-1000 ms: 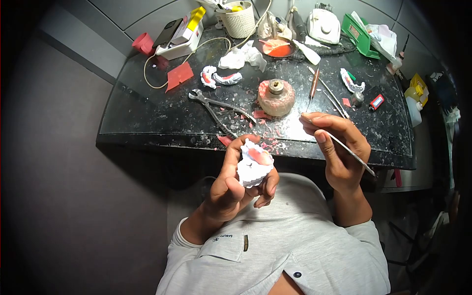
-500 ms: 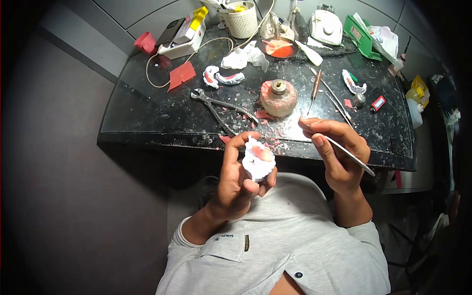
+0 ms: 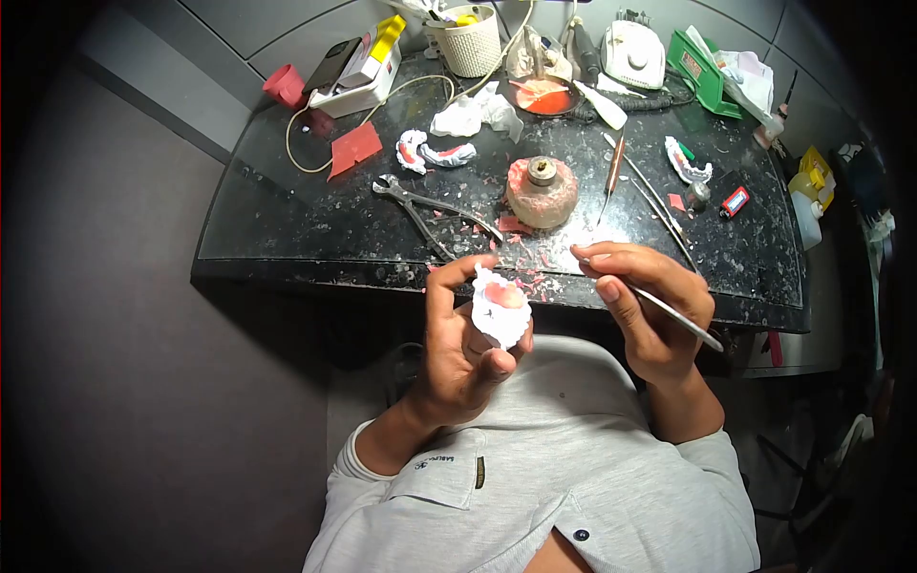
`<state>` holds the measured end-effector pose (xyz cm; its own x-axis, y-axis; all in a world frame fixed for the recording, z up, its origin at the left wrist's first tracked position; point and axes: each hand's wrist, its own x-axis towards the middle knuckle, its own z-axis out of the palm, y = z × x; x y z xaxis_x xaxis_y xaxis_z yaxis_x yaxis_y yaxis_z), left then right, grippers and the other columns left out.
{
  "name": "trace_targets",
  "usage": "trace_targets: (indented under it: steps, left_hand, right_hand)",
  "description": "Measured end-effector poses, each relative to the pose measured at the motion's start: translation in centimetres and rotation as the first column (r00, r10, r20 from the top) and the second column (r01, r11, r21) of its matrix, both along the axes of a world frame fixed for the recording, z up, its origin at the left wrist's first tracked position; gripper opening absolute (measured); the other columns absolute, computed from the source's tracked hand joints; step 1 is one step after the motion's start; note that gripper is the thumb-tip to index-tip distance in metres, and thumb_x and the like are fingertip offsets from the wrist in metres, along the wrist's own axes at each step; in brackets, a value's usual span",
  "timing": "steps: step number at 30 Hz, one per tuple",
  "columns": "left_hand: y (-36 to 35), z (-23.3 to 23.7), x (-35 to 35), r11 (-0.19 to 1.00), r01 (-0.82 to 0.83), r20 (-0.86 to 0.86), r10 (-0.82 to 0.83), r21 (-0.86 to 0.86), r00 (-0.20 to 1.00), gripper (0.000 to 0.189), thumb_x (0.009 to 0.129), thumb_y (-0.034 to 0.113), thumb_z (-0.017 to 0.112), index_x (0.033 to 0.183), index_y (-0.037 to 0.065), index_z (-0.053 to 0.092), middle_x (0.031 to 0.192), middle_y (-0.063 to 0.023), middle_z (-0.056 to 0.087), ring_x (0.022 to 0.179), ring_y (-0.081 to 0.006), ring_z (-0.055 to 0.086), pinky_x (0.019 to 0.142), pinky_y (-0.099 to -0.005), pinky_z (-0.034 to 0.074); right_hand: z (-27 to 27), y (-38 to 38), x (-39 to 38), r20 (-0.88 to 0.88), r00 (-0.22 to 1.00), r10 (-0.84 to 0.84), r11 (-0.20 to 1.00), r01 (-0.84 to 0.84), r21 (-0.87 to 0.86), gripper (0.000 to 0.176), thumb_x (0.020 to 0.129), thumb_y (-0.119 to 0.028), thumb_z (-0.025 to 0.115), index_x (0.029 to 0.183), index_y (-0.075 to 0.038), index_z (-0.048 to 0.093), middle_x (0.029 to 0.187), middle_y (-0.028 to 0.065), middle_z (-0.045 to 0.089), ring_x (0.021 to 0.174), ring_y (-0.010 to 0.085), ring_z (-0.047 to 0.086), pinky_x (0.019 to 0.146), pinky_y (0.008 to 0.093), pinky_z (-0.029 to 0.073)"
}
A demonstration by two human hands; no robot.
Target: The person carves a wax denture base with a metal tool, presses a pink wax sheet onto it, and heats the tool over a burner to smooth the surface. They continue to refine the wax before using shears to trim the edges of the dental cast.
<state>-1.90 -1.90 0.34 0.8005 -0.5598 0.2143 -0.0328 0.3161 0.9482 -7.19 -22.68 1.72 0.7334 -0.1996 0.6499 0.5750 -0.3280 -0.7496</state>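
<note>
In my left hand (image 3: 458, 344) rests a white plaster dental cast (image 3: 501, 320) with a patch of pink wax (image 3: 504, 294) on its upper part. My fingers and thumb hold it from the sides, in front of the bench edge. My right hand (image 3: 659, 306) pinches a slim metal wax carver (image 3: 676, 317) between thumb and fingers. One end of the carver points toward the cast, apart from it; the flat other end sticks out past my palm. Beyond my hands stands a wax-spattered spirit burner (image 3: 542, 196), with pink shavings (image 3: 535, 285) scattered before it.
Pliers (image 3: 420, 205), a pink wax sheet (image 3: 354, 149) and more dental casts (image 3: 447, 153) lie at left on the black bench (image 3: 267, 224). A wooden-handled tool (image 3: 615, 164), a red lighter (image 3: 735, 201) and another cast (image 3: 690, 162) are at right. A dish of red wax (image 3: 546, 98) sits behind.
My right hand has shifted slightly left with the carver, closer to the cast. My left hand has moved a little left, and its thumb sits differently on the cast.
</note>
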Motion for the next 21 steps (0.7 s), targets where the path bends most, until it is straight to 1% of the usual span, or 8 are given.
trace_targets:
  steps: [1,3,4,5,8,12,17,21]
  left_hand:
    - [0.0,-0.2,0.0,1.000,0.001,0.000,-0.001,0.002,1.000,0.105,0.078,0.070,0.075,0.146,0.006,0.025,0.087,-0.0111,0.063,0.066,-0.0114,0.058,0.058,-0.0218,0.045]
    - [0.2,-0.7,-0.2,0.982,0.106,-0.038,-0.113,-0.157,0.993,0.094,0.087,0.037,0.083,0.144,0.004,0.016,0.100,-0.0123,0.060,0.085,-0.0151,0.061,0.079,-0.0294,0.051]
    - [0.3,-1.5,-0.2,0.975,0.139,-0.027,-0.145,-0.171,0.989,0.093,0.087,0.033,0.084,0.144,0.005,0.015,0.112,-0.0144,0.057,0.095,-0.0167,0.061,0.087,-0.0321,0.052]
    - [0.4,-1.9,-0.2,0.976,0.140,-0.026,-0.147,-0.169,0.989,0.093,0.087,0.033,0.084,0.144,0.005,0.015,0.112,-0.0144,0.057,0.095,-0.0167,0.061,0.087,-0.0321,0.052]
    - [0.6,-2.2,0.0,0.995,0.080,0.056,-0.077,-0.056,0.995,0.091,0.089,0.029,0.083,0.145,0.006,0.015,0.134,-0.0171,0.044,0.117,-0.0194,0.055,0.099,-0.0349,0.048]
    - [0.5,-1.1,-0.3,0.981,0.136,-0.052,-0.144,-0.137,0.988,0.090,0.088,0.025,0.084,0.143,0.006,0.016,0.134,-0.0171,0.045,0.120,-0.0203,0.054,0.100,-0.0347,0.049]
    - [0.7,-2.7,-0.2,0.987,0.106,0.143,-0.089,-0.116,0.986,0.090,0.084,0.024,0.087,0.140,0.006,0.019,0.134,-0.0178,0.044,0.121,-0.0215,0.056,0.100,-0.0344,0.051]
    - [0.7,-2.7,-0.2,0.996,0.078,0.160,-0.068,-0.052,0.985,0.089,0.086,0.031,0.084,0.140,0.005,0.018,0.135,-0.0195,0.044,0.121,-0.0225,0.057,0.101,-0.0348,0.051]
  right_hand:
    - [0.1,0.3,-0.1,0.000,1.000,-0.001,1.000,0.001,0.002,0.015,0.089,0.003,0.074,0.104,0.004,0.072,0.105,0.0205,0.076,0.096,0.0275,0.076,0.084,0.0340,0.059]
    - [0.4,0.9,-0.2,0.070,0.997,-0.024,0.992,0.032,-0.125,0.017,0.088,0.003,0.075,0.105,0.003,0.072,0.106,0.0204,0.076,0.095,0.0288,0.077,0.082,0.0352,0.060]
    - [0.3,1.2,-0.3,0.101,0.995,-0.009,0.989,0.024,-0.147,0.019,0.087,0.004,0.075,0.106,0.002,0.071,0.107,0.0209,0.076,0.094,0.0300,0.077,0.081,0.0350,0.061]
    - [0.3,1.7,-0.4,0.142,0.990,-0.015,0.981,0.042,-0.188,0.019,0.087,0.004,0.075,0.105,0.002,0.071,0.109,0.0205,0.075,0.094,0.0292,0.077,0.079,0.0345,0.061]
    - [-0.1,2.1,-0.3,0.231,0.971,0.055,0.939,0.028,-0.343,0.030,0.083,0.002,0.077,0.112,0.003,0.070,0.110,0.0205,0.074,0.095,0.0302,0.076,0.079,0.0368,0.063]
    - [-0.3,2.5,0.1,0.239,0.966,0.098,0.917,0.006,-0.399,0.031,0.081,0.000,0.076,0.111,0.006,0.070,0.112,0.0223,0.073,0.098,0.0340,0.075,0.083,0.0395,0.063]
    - [-0.3,3.0,0.2,0.274,0.954,0.118,0.920,-0.001,-0.393,0.028,0.084,-0.004,0.077,0.109,0.006,0.070,0.110,0.0222,0.072,0.099,0.0352,0.075,0.085,0.0419,0.063]
    - [0.0,3.0,0.0,0.269,0.956,0.116,0.922,-0.003,-0.387,0.030,0.085,-0.009,0.079,0.109,0.007,0.070,0.110,0.0217,0.072,0.098,0.0351,0.075,0.085,0.0422,0.063]
